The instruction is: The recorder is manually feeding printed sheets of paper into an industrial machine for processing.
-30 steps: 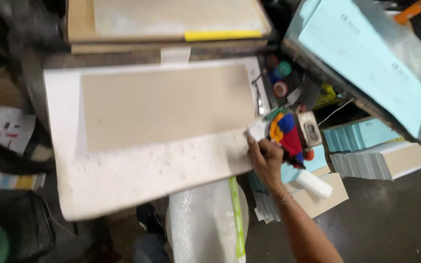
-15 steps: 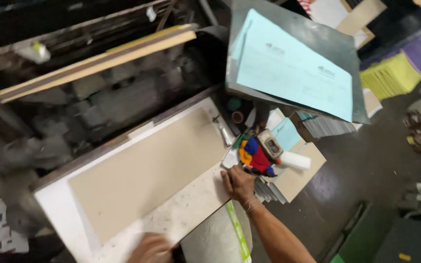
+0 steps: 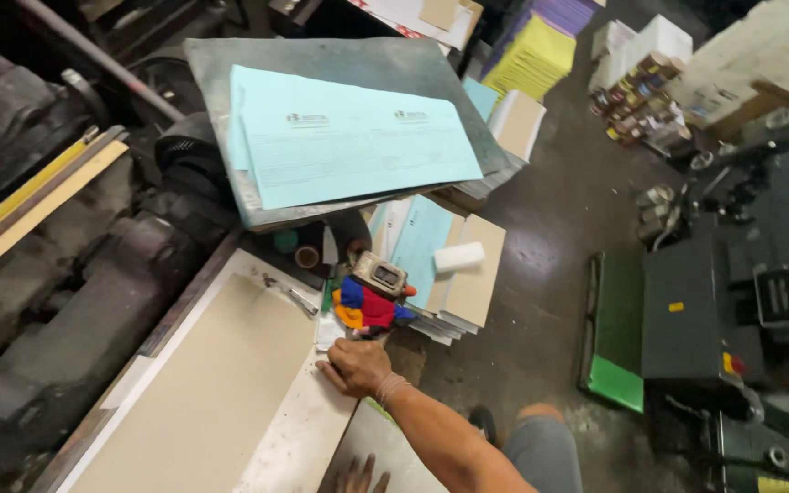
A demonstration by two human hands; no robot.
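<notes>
Two hands show at the bottom of our view: our right hand (image 3: 355,365) rests at the far edge of the white board (image 3: 299,434), its fingers (image 3: 329,369) curled down and pressing on that edge rather than wrapped around anything we can make out, while only the fingertips of our left hand (image 3: 358,477) peek in, spread and empty so far as we can tell. The board lies on the work surface with a tan cardboard sheet (image 3: 216,393) flat on top of it, just beside the right hand. To steady it well, we judge it best to keep the palm low and the pressure even, so the cardboard does not slide or buckle, and to stay clear of the bright rag (image 3: 369,307) and the small grey device (image 3: 378,273) just beyond the knuckles. Against half a second ago, the view has swung right: pale blue sheets (image 3: 349,141) on the grey plate now sit centre, a dark machine (image 3: 741,292) has come in, and the right hand keeps its place on the board
</notes>
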